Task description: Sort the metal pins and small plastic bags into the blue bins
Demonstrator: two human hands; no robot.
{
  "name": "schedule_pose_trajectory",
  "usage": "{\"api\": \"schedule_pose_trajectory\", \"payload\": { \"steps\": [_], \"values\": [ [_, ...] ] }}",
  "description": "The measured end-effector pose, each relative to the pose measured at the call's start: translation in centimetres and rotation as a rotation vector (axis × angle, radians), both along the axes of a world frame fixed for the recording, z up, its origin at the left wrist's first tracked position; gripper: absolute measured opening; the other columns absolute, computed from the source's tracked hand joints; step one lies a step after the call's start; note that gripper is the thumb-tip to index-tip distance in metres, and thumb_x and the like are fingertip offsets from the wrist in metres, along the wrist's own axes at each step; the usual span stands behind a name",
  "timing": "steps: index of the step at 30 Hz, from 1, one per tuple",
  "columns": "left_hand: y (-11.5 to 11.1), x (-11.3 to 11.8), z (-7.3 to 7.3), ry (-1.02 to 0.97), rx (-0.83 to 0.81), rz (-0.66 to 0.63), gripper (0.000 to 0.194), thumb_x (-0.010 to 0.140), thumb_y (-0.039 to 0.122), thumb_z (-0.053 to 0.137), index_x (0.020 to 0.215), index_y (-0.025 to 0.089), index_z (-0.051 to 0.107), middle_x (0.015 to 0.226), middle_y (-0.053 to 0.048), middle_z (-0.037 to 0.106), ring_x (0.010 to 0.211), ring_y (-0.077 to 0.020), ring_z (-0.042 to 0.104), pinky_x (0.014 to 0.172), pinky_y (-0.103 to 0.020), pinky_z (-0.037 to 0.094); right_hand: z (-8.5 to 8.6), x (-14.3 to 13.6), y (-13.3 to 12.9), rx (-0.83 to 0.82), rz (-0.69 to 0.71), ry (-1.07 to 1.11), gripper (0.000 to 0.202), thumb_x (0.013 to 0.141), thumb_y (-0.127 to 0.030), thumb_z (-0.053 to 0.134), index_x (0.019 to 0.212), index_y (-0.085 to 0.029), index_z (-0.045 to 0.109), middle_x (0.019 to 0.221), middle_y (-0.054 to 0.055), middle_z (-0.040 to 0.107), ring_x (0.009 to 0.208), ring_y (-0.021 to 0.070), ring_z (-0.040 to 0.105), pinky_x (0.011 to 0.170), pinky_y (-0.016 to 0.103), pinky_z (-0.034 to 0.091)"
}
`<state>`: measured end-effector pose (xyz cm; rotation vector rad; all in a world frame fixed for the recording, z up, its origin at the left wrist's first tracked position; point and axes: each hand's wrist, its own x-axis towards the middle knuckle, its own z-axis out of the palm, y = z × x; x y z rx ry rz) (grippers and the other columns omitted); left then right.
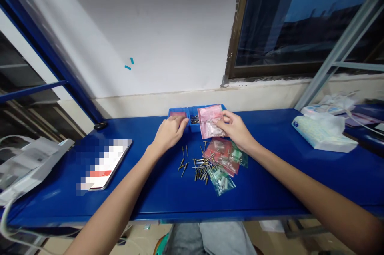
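Note:
My right hand (235, 129) pinches a pink plastic bag (209, 121) by its right side, holding it over the right blue bin (195, 127), where small metal pieces show. Over the front of the left blue bin (170, 112) is my left hand (170, 131), fingers bent and close together; whether they hold anything is hidden. Something pink lies inside that bin. Nearer me, a loose pile of metal rivets (203, 169) rests on the blue table, beside a red bag (220, 151) and a greenish clear bag (222, 181). A few single rivets (183, 167) lie left of the pile.
On the blue table (144, 197), a phone-like flat device (109, 165) lies at the left, beyond it white power strips (33, 167) with cables. A tissue pack (324, 133) sits at the right. Behind are the wall and a window; metal frame posts stand at both sides.

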<state>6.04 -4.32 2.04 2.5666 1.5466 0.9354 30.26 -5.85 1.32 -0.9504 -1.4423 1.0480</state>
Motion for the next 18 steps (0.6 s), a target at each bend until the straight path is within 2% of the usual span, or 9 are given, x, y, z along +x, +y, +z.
{"api": "schedule_pose_trajectory", "payload": {
  "steps": [2,5,8,11,13,16,18],
  "values": [
    [0.9,-0.9,-0.6,0.219,0.012,0.057,0.045,0.104,0.041,0.033,0.103,0.016,0.069,0.11,-0.014,0.071,0.104,-0.028,0.064,0.093,-0.041,0.042,-0.1,0.1,0.0,-0.017,-0.009,-0.017,0.03,0.078,-0.042,0.074,0.095,-0.022,0.059,0.074,0.0,0.065,0.05,0.0108,0.052,0.045,0.027,0.045],
    [1.5,-1.1,-1.5,0.382,0.02,0.1,0.048,0.105,0.042,0.03,0.102,0.014,0.069,0.109,-0.015,0.071,0.103,-0.0295,0.064,0.097,-0.045,0.038,-0.3,0.1,0.0,-0.012,-0.008,-0.059,0.03,0.081,-0.045,0.071,0.096,-0.023,0.057,0.071,-0.002,0.062,0.044,0.0094,0.047,0.041,0.027,0.041],
    [1.5,-0.6,-1.8,0.391,0.028,0.111,0.05,0.105,0.046,0.031,0.105,0.013,0.068,0.111,-0.017,0.069,0.106,-0.0308,0.062,0.099,-0.048,0.037,-0.3,0.1,0.1,0.064,-0.053,-0.143,0.028,0.083,-0.046,0.069,0.095,-0.023,0.057,0.071,-0.001,0.063,0.046,0.0101,0.049,0.043,0.026,0.038],
    [1.6,-0.6,-1.5,0.353,0.043,0.091,0.049,0.104,0.049,0.033,0.104,0.015,0.068,0.121,-0.016,0.066,0.119,-0.0323,0.056,0.108,-0.055,0.028,0.0,0.2,0.6,0.151,-0.109,-0.191,0.029,0.083,-0.046,0.069,0.095,-0.023,0.056,0.077,0.0,0.066,0.057,0.0134,0.055,0.051,0.027,0.041],
    [2.0,-0.9,-1.2,0.362,-0.002,0.068,0.046,0.104,0.048,0.032,0.108,0.017,0.067,0.121,-0.014,0.066,0.118,-0.0321,0.057,0.11,-0.061,0.023,0.3,0.3,0.8,0.185,-0.143,-0.219,0.03,0.083,-0.047,0.069,0.096,-0.023,0.056,0.078,0.001,0.067,0.058,0.014,0.056,0.052,0.027,0.041],
    [3.4,-1.7,-0.5,0.405,-0.103,0.055,0.042,0.105,0.038,0.029,0.116,0.019,0.064,0.114,-0.014,0.069,0.107,-0.032,0.063,0.104,-0.063,0.03,0.7,0.2,1.1,0.179,-0.165,-0.248,0.03,0.084,-0.047,0.068,0.095,-0.024,0.053,0.078,0.0,0.067,0.046,0.0099,0.049,0.045,0.026,0.036],
    [4.8,-2.3,0.0,0.385,-0.154,0.105,0.041,0.103,0.032,0.03,0.119,0.016,0.064,0.113,-0.018,0.069,0.101,-0.0337,0.065,0.096,-0.059,0.04,0.8,0.1,1.1,0.16,-0.146,-0.251,0.029,0.085,-0.046,0.067,0.095,-0.024,0.052,0.081,0.0,0.067,0.038,0.0071,0.045,0.041,0.026,0.033]
  ]
}}
